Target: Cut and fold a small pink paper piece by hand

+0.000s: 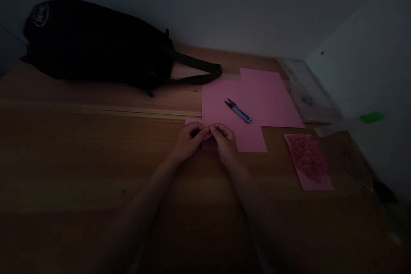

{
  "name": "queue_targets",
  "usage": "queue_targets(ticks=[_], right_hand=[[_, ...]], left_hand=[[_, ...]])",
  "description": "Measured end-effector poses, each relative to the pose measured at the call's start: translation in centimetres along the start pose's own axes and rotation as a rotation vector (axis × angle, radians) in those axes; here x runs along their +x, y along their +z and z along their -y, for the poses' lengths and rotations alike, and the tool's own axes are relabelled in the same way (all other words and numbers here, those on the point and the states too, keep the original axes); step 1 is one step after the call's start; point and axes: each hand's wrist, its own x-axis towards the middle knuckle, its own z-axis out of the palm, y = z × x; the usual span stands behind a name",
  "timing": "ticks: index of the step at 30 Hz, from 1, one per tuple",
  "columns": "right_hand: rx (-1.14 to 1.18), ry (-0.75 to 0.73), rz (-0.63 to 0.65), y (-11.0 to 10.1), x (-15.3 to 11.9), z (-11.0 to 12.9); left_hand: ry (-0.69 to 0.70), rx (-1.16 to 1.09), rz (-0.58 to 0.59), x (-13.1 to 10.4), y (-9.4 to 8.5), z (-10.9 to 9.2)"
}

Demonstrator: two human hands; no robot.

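Note:
My left hand point(190, 140) and my right hand point(224, 139) meet over the wooden table, thumbs and fingertips pinched together. Between them is a small piece of pink paper point(208, 135), mostly hidden by the fingers. A strip of pink paper point(192, 121) shows just past my left hand; whether it belongs to the held piece I cannot tell. Under and beyond my right hand lie larger pink paper sheets point(269, 98), overlapping. On them rest blue-handled thread snips point(238, 110), their dark points toward the upper left.
A black bag point(96, 43) lies at the back left, its strap point(199, 68) reaching toward the sheets. At right, a pink sheet bears a heap of small pink pieces point(308, 158). Clear plastic point(308, 90) lies near the wall, which has a green mark point(371, 117). The light is dim.

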Motion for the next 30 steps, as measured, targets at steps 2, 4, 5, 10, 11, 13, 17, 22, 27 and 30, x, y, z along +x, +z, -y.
queue_targets(ticks=[2,4,5,10,11,13,17,22,27,30], right_hand=[[0.018,0.004,0.007,-0.04,-0.03,-0.06],[0.035,0.014,0.007,-0.06,-0.07,-0.06],[0.036,0.018,0.007,-0.06,-0.09,-0.05],[0.016,0.026,0.003,-0.04,-0.12,0.02],[0.022,0.026,0.0,-0.03,-0.12,0.04],[0.036,0.024,-0.001,0.0,-0.13,0.08],[0.037,0.031,0.008,0.07,-0.18,0.23],[0.059,0.063,-0.008,0.16,-0.32,0.55],[0.039,0.047,0.0,0.13,-0.24,0.56],[0.018,0.03,-0.021,0.1,-0.15,0.41]], left_hand=[[0.009,0.016,-0.003,0.02,-0.02,-0.03],[0.018,0.016,-0.002,0.03,-0.04,-0.04],[0.019,0.014,0.0,0.04,-0.04,-0.02],[0.016,0.011,0.003,-0.01,-0.06,0.14],[0.017,0.012,0.002,-0.02,-0.06,0.15],[0.021,0.012,-0.004,-0.03,-0.06,0.11],[0.03,0.017,-0.014,-0.02,-0.07,-0.08],[0.031,0.017,-0.007,-0.03,-0.11,-0.18],[0.016,0.019,-0.001,-0.05,-0.1,-0.15],[-0.006,0.011,-0.006,-0.05,-0.05,-0.21]])
